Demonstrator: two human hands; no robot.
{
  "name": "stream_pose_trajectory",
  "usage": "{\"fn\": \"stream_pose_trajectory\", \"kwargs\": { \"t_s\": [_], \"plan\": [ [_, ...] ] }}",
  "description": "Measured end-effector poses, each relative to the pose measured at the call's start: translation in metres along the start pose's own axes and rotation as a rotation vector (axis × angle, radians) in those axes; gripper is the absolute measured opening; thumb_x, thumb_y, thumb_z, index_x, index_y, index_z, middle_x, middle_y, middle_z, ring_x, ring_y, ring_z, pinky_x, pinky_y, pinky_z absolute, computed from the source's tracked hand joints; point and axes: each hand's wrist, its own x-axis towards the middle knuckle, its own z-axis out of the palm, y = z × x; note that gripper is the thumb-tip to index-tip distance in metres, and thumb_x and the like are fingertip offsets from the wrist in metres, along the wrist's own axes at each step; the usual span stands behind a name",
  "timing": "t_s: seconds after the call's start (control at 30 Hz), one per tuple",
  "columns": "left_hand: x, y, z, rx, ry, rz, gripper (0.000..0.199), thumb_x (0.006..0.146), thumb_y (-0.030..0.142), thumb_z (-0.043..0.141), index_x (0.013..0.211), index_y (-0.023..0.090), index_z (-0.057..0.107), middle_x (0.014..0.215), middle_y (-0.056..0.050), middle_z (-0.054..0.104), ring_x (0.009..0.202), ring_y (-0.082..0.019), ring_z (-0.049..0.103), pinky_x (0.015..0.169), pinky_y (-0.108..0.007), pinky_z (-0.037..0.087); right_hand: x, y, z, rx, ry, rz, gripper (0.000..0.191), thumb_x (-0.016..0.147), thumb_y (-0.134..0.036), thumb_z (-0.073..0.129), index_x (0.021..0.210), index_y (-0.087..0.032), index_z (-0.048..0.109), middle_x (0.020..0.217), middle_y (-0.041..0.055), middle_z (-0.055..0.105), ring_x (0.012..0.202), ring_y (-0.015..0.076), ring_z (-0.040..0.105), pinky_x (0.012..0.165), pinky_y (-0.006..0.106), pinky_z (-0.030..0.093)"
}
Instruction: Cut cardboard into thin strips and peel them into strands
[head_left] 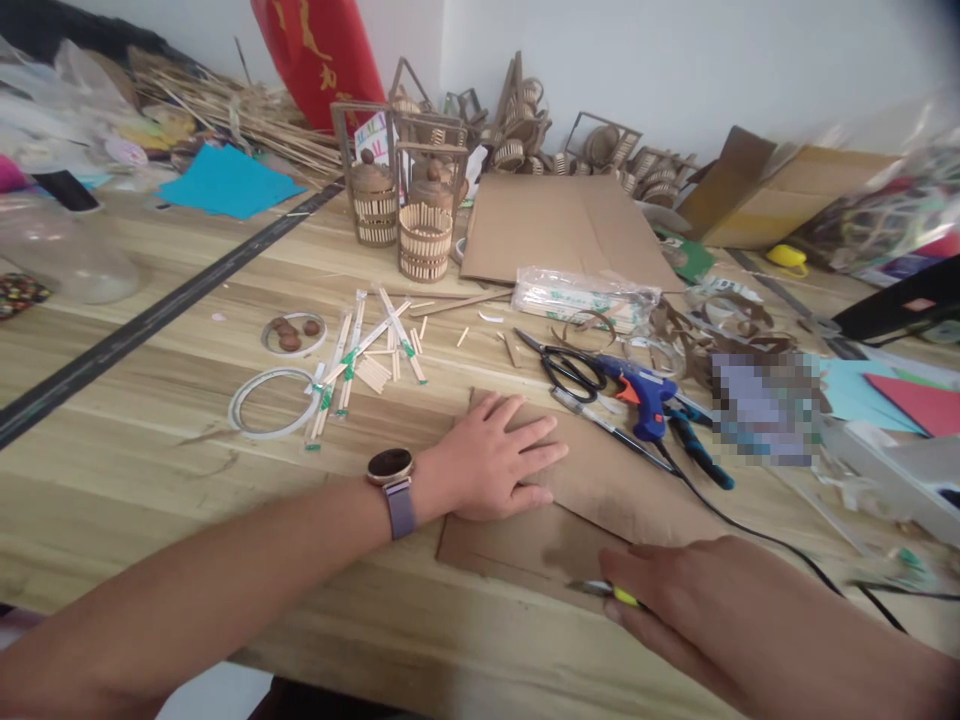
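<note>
Brown cardboard lay flat, grained wood showing between it and the tabletop's front edge. My left hand spread its fingers on it; my right hand gripped a yellow knife, blade near the sheet's edge. Black scissors lay beyond.

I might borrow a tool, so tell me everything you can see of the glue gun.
The glue gun has a blue, plastic-looking body, an orange trigger and a red spot on its grip. It lies on its side on the table, between the scissors and pliers, its black cable trailing toward the lower right. Neither the left hand nor right hand touches it. Its tip is unclear.
</note>
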Motion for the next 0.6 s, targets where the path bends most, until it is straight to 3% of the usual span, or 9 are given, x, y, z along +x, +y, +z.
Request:
{"fn": "stream_pose_trajectory", "kwargs": {
  "t_s": [0.17,0.3,0.4,0.6],
  "plan": [
    [0.000,-0.001,0.003,0.006,0.012,-0.005,0.057,0.098,0.058,0.039,0.145,0.026,0.048,0.154,-0.004,0.042,0.136,-0.041,0.035,0.111,-0.058,0.026,0.037,-0.041,0.001,0.016,-0.040,-0.024,0.014,0.095,-0.024,0.052,0.089,-0.021,0.064,0.068,0.0011,0.070,0.054,0.0164,0.066,0.047,0.023,0.040],
    [0.000,-0.001,0.003,0.004,0.020,0.006,0.058,0.098,0.058,0.040,0.145,0.025,0.049,0.154,-0.005,0.043,0.136,-0.042,0.036,0.111,-0.058,0.027,0.067,-0.070,-0.003,-0.086,-0.228,0.017,0.011,0.091,-0.015,0.054,0.087,-0.018,0.064,0.083,0.0087,0.073,0.070,0.0251,0.072,0.048,0.028,0.046],
    [0.001,-0.002,0.003,-0.002,0.022,0.011,0.058,0.099,0.058,0.039,0.145,0.025,0.048,0.154,-0.006,0.043,0.136,-0.043,0.035,0.111,-0.059,0.027,0.076,-0.075,-0.003,-0.104,-0.320,0.028,0.013,0.091,-0.012,0.053,0.094,-0.019,0.064,0.090,0.0103,0.074,0.074,0.0278,0.074,0.048,0.031,0.051],
    [0.000,-0.002,0.005,0.000,0.040,0.009,0.058,0.099,0.058,0.038,0.144,0.025,0.049,0.153,-0.005,0.044,0.135,-0.043,0.036,0.110,-0.059,0.028,0.078,-0.072,0.009,-0.156,-0.266,0.049,0.015,0.089,-0.017,0.058,0.101,-0.013,0.065,0.089,0.0192,0.074,0.065,0.0304,0.074,0.044,0.033,0.054]
  ]
}}
